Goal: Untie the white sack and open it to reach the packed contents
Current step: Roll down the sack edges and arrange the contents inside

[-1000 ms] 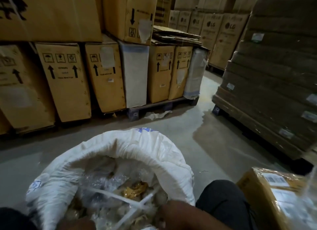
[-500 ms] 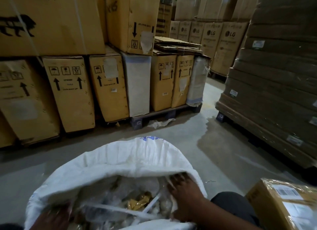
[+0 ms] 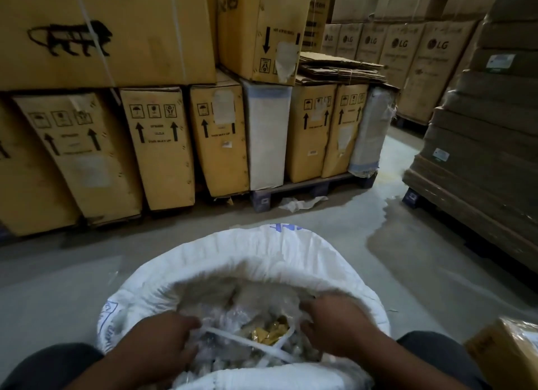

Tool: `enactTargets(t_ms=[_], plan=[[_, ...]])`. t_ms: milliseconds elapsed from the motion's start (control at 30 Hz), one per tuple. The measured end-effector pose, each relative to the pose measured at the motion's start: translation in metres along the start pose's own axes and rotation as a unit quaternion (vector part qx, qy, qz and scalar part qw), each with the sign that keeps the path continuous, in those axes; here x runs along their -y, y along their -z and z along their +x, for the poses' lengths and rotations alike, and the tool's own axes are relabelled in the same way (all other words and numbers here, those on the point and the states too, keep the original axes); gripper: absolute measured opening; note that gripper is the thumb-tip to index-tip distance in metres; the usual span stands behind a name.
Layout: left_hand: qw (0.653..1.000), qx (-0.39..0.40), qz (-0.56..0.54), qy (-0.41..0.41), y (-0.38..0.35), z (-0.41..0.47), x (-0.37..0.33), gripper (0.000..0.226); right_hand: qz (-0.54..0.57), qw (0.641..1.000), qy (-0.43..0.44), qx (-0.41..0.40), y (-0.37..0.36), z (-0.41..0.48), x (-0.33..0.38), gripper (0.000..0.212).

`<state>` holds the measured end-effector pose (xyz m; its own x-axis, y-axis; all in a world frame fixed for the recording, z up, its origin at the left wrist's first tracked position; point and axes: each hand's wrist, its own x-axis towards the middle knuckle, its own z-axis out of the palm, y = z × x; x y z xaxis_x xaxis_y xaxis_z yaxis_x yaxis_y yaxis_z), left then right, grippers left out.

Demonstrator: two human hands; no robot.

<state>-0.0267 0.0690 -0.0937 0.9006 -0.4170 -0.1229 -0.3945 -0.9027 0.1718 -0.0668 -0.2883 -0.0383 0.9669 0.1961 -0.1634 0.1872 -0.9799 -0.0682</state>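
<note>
The white woven sack (image 3: pixel 262 253) stands on the floor between my knees, its mouth rolled down and wide open. Inside lies a clear plastic liner (image 3: pixel 230 322) over small packed items, some gold-coloured (image 3: pixel 267 334), with white plastic straps (image 3: pixel 247 341) crossing on top. My left hand (image 3: pixel 160 340) is inside the mouth on the left, fingers closed on the liner near a strap end. On the right, my right hand (image 3: pixel 334 325) is also inside, fingers curled into the liner. Motion blur hides the fingertips.
Rows of tall cardboard cartons (image 3: pixel 157 148) on a pallet face me across the grey concrete floor (image 3: pixel 334 224). A wrapped stack of flat cartons (image 3: pixel 480 162) stands at the right. A taped box (image 3: pixel 506 357) sits by my right knee. A white scrap (image 3: pixel 302 203) lies near the pallet.
Both hands have come up from the bottom edge into the sack's mouth and closed on the liner. The camera has tilted down, so the sack sits lower and larger in view.
</note>
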Motion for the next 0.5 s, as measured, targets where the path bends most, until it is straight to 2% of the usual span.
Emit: enactTargets(t_ms=[67,100,133,200,267,333,400,500], plan=[[0.992,-0.015,-0.121,0.013,0.029,0.008,-0.015,0.038,0.028,0.999,0.011,-0.039,0.004,0.016,0.002,0.047],[0.983,-0.054,-0.175,0.018,0.035,0.014,-0.017,0.027,0.063,0.996,0.013,-0.069,0.006,0.026,0.001,0.052],[0.968,-0.093,-0.233,0.023,0.038,0.022,-0.019,0.024,0.091,0.991,0.01,-0.1,0.008,0.036,-0.001,0.058],[0.936,-0.153,-0.313,0.05,0.038,0.04,-0.018,0.032,0.127,0.979,0.005,-0.157,0.009,0.057,-0.008,0.071],[0.936,-0.195,-0.29,0.04,0.037,0.056,-0.019,0.048,0.085,0.979,0.016,-0.186,0.005,0.08,-0.021,0.085],[0.955,-0.2,-0.22,0.01,0.027,0.071,-0.011,0.068,0.033,0.983,0.037,-0.177,-0.003,0.099,-0.032,0.096],[0.968,-0.206,-0.144,-0.022,0.019,0.084,0.0,0.081,0.03,0.982,0.044,-0.182,-0.012,0.112,-0.033,0.103],[0.97,-0.231,-0.081,0.003,0.011,0.102,0.012,0.094,0.061,0.971,0.024,-0.23,-0.021,0.128,-0.019,0.105]])
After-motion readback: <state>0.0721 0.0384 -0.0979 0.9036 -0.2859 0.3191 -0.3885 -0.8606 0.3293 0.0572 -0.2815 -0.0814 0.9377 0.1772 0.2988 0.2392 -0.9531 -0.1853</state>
